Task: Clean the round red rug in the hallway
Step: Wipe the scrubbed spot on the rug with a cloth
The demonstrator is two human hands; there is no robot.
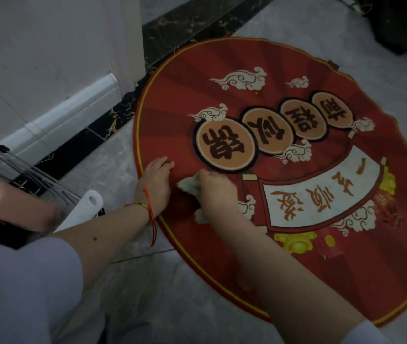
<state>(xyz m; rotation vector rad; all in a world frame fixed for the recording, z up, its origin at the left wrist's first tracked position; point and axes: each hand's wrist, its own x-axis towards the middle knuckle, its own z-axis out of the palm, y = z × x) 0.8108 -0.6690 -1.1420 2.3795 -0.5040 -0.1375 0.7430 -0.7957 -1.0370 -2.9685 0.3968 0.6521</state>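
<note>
The round red rug (284, 70) lies on the pale marble floor, printed with white clouds, orange discs with dark characters and a white scroll. My left hand (156, 178) rests flat on the rug's near-left edge, fingers straight; coloured strings circle its wrist. Just to its right, my right hand (216, 192) grips a crumpled pale cloth (187, 184) and presses it onto the red surface. Bits of the cloth stick out on both sides of the fist.
A white wall with a white skirting board (73, 108) and a black marble border strip (197, 28) run along the left. A metal wire rack (31, 175) with a white handle stands at the lower left. A dark object (400, 21) sits at the far right.
</note>
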